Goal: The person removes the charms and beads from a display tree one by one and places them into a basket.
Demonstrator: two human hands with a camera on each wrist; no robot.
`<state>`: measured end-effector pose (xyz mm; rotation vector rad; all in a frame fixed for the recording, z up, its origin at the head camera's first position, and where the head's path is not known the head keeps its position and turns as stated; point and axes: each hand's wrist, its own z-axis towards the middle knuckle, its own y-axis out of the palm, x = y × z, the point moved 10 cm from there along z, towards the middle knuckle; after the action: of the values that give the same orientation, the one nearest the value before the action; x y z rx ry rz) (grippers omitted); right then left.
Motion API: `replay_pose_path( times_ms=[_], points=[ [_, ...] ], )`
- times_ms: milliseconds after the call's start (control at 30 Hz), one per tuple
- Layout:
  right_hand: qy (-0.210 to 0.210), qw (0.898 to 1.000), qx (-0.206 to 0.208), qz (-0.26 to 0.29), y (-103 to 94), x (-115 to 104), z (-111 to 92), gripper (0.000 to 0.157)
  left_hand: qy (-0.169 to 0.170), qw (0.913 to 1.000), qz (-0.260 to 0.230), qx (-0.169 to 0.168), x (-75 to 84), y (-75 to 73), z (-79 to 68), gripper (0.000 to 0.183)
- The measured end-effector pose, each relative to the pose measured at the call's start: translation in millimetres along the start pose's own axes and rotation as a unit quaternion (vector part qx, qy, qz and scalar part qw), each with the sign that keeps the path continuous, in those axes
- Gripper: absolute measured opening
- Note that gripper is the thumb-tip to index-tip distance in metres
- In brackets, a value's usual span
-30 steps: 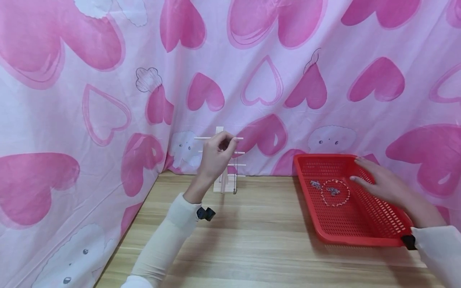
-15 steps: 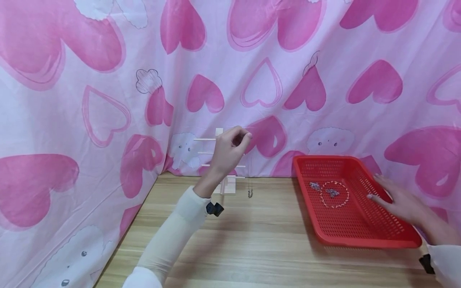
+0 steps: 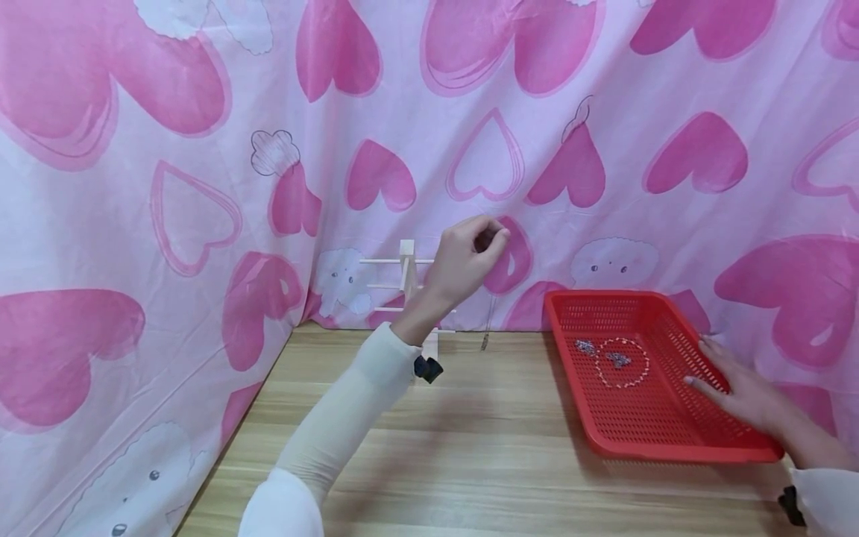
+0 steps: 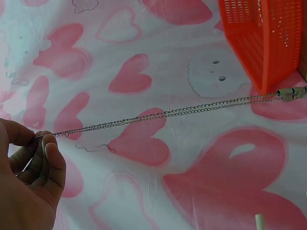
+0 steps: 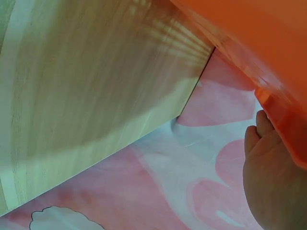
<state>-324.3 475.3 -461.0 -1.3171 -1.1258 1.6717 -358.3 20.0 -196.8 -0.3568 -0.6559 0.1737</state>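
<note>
My left hand (image 3: 466, 257) pinches a thin metal chain necklace (image 4: 163, 114) between thumb and fingertips, in front of the patterned cloth. The doubled chain hangs down from the fingers, with a greyish pendant (image 4: 290, 93) at its lower end. Just left of that hand is a wooden stand (image 3: 407, 250) with thin crossbars, partly covered by the wrist and sleeve. At the right, my right hand (image 3: 748, 391) rests on the side rim of a red mesh basket (image 3: 590, 418), its fingers fairly straight. A beaded loop (image 3: 620, 386) and two small silvery clusters (image 3: 617, 360) lie inside the basket.
Pink heart-print cloth (image 3: 570, 253) hangs behind and along the left of the wooden table (image 3: 403, 455). Table surface lies between the stand and the basket. A black wrist camera (image 3: 428, 368) sits at the left cuff.
My left hand has moved right and slightly up, away from the stand, carrying the necklace off its crossbars. The right hand has slid a little outward along the basket's rim.
</note>
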Motion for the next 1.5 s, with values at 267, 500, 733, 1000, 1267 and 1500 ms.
replay_pose_path(
  times_ms=[267, 500, 733, 1000, 1267, 1500],
  points=[
    [-0.002, 1.000, 0.004, 0.002, 2.8, 2, 1, 0.089, 0.012, 0.9987, 0.029, -0.039, 15.6, 29.3, 18.7, 0.014],
    [0.007, 1.000, -0.003, -0.002, 5.5, 4, 1, 0.089, 0.020, 0.9949, 0.058, -0.080, 27.2, 64.8, 29.9, 0.015],
    [-0.012, 1.000, 0.016, 0.003, 6.5, 1, 0, 0.088, -0.005, 0.9891, 0.044, -0.140, 32.1, 105.0, 37.0, 0.017],
    [-0.033, 0.998, 0.038, -0.027, 8.2, -3, -3, 0.090, 0.009, 0.9837, 0.062, -0.168, 42.1, 141.1, 43.0, 0.018],
    [-0.032, 0.996, 0.041, -0.072, 7.6, -4, -1, 0.094, 0.000, 0.9743, 0.106, -0.199, 54.3, 168.6, 41.4, 0.018],
    [-0.038, 0.994, 0.041, -0.094, 9.5, -4, 0, 0.095, 0.005, 0.9586, 0.179, -0.221, 56.0, 192.9, 34.2, 0.017]
  ],
)
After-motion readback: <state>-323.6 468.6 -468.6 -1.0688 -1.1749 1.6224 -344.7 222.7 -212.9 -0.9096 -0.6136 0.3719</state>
